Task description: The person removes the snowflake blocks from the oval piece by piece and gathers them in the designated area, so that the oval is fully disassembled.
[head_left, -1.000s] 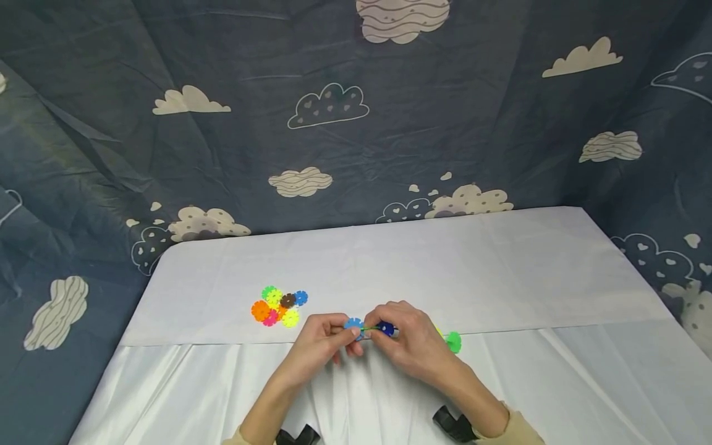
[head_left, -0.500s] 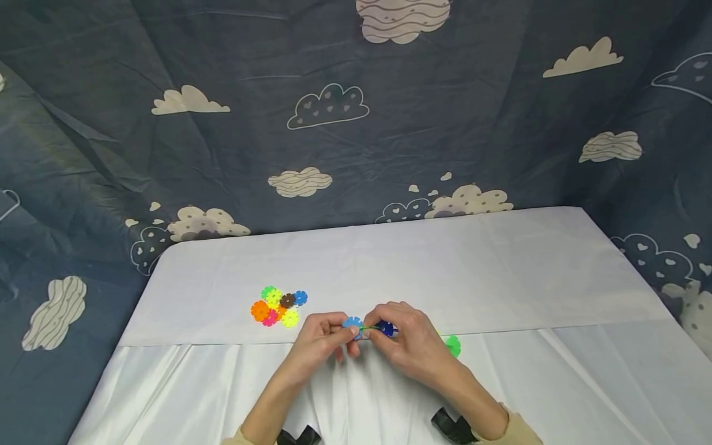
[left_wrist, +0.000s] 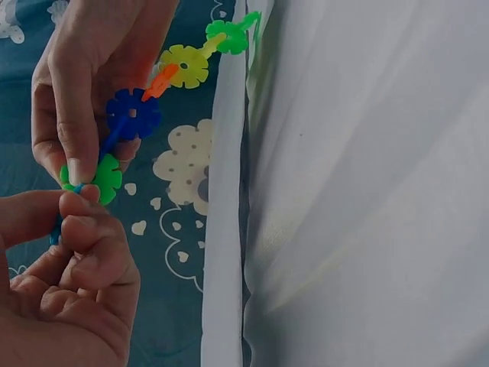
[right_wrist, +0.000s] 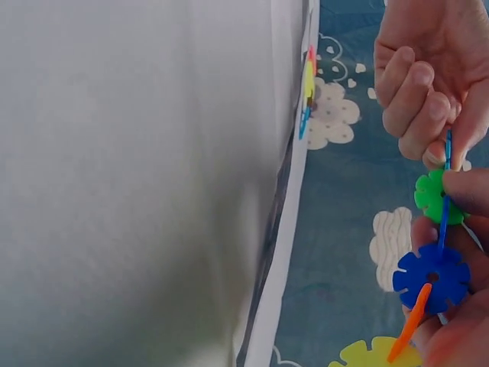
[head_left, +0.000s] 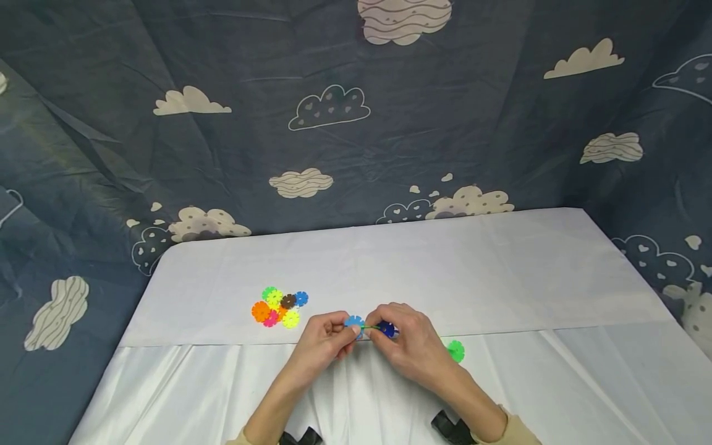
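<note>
My left hand [head_left: 319,343] pinches a light blue notched plastic disc [head_left: 354,321] between thumb and fingers. Close against it, my right hand [head_left: 411,340] grips a green disc [left_wrist: 109,180] at the near end of a chain of interlocking discs. The light blue disc's edge meets that green disc; fingers hide how deeply they are joined. Along the chain come a dark blue disc [left_wrist: 134,113], an orange one [left_wrist: 161,81], a yellow one [left_wrist: 186,66] and another green one [left_wrist: 227,37]. In the head view, the far green disc [head_left: 456,351] shows beyond my right wrist.
A loose pile of notched discs lies on the white-covered table [head_left: 500,272], left of my hands. It includes an orange disc [head_left: 261,311], a brown disc [head_left: 288,301] and a blue disc [head_left: 301,298]. Behind the table hangs a dark cloud-patterned cloth [head_left: 389,123].
Both hands stay nearly in place with their pinches kept. My left hand's lower fingers have curled in. The chain's far green end has dropped slightly toward me.
</note>
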Action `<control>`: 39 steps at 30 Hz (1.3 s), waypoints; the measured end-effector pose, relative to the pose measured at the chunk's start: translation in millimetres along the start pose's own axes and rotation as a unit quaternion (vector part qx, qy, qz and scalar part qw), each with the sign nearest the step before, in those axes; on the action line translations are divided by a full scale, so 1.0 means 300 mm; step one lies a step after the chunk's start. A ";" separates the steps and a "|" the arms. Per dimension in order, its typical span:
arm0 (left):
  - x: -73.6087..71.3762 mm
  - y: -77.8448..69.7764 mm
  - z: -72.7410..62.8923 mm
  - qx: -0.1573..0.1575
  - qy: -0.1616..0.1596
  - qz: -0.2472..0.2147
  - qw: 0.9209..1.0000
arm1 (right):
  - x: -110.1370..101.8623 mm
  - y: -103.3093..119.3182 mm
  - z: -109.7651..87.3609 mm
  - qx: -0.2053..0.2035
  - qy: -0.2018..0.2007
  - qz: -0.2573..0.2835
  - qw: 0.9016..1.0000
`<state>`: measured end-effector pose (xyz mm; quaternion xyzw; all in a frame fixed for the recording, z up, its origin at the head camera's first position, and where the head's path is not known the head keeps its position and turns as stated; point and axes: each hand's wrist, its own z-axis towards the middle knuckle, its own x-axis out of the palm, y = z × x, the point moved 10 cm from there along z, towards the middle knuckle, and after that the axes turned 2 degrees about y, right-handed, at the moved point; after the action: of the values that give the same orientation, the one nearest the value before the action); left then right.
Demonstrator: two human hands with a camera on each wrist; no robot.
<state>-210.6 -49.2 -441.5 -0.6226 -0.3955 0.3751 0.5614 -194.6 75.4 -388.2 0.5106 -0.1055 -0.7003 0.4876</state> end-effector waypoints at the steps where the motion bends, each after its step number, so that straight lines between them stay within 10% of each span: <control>1: -0.001 0.000 0.000 -0.001 -0.004 0.001 1.000 | 0.000 0.000 -0.001 -0.001 -0.003 -0.002 1.000; 13: -0.010 0.004 -0.003 -0.021 0.005 0.006 1.000 | -0.001 -0.006 0.001 -0.004 0.004 0.000 1.000; 23: -0.148 -0.031 -0.021 -0.010 -0.090 0.086 0.992 | -0.015 -0.031 0.007 0.028 0.003 0.020 0.999; 28: -0.246 -0.053 -0.035 -0.003 -0.155 0.202 0.967 | -0.010 -0.037 0.005 0.038 0.014 0.026 0.999; 35: -0.336 -0.067 -0.046 0.000 -0.220 0.377 0.900 | -0.010 -0.038 0.005 0.027 0.021 0.040 0.999; 39: -0.381 -0.056 -0.049 -0.012 -0.238 0.403 0.883 | -0.010 -0.038 0.005 0.021 0.026 0.049 0.998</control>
<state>-244.7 -158.5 -420.8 -0.6266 -0.2366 0.7016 0.2432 -202.4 83.0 -393.1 0.5325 -0.1321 -0.6601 0.5130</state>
